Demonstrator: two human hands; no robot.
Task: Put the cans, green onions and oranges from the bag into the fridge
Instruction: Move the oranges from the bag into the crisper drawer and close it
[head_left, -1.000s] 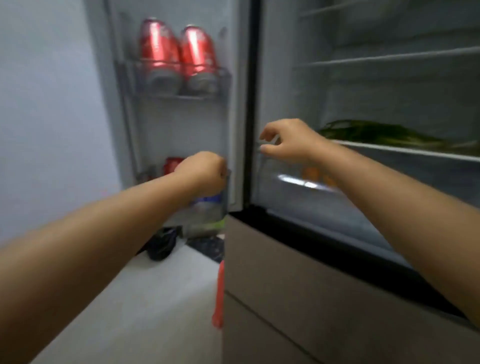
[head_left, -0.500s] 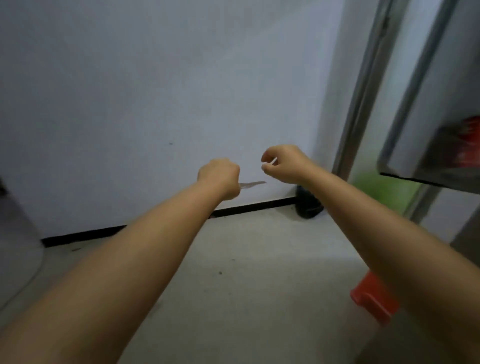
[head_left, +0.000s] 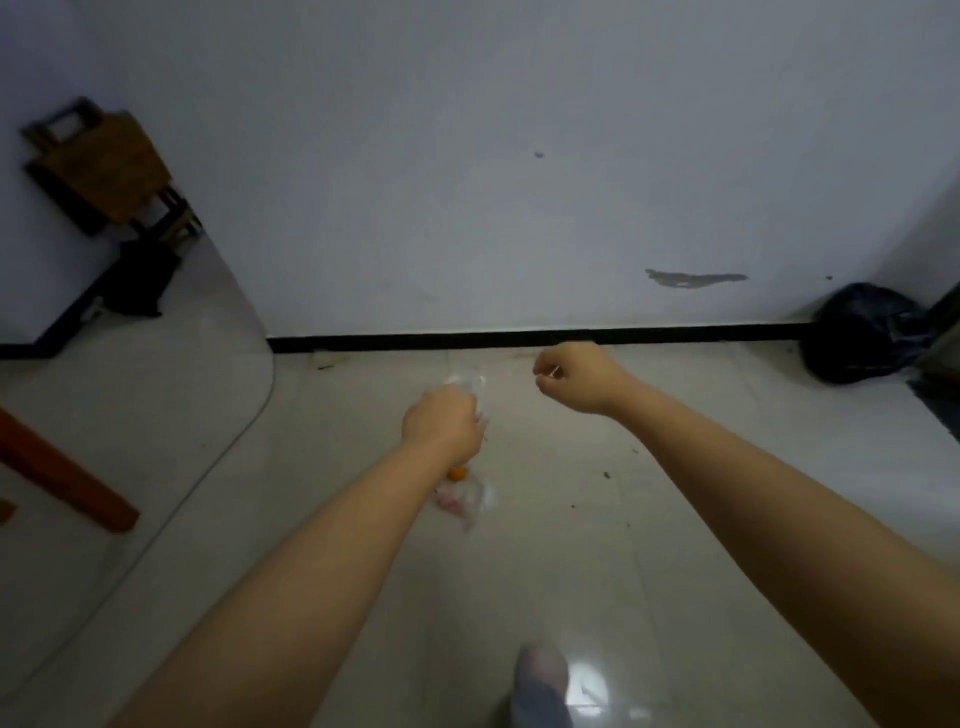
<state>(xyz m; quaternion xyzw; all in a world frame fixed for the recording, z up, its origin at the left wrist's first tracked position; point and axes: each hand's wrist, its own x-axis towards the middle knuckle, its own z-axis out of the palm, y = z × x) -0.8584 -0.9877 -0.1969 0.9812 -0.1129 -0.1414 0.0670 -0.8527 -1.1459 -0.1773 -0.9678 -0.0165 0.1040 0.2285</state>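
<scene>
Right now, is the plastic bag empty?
Not empty. An orange shows through the clear plastic bag hanging from the left hand.

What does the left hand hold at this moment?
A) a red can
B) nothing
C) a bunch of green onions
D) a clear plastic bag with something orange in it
D: the left hand has its grip closed on a clear plastic bag that hangs under it, and a small orange thing shows inside.
</scene>
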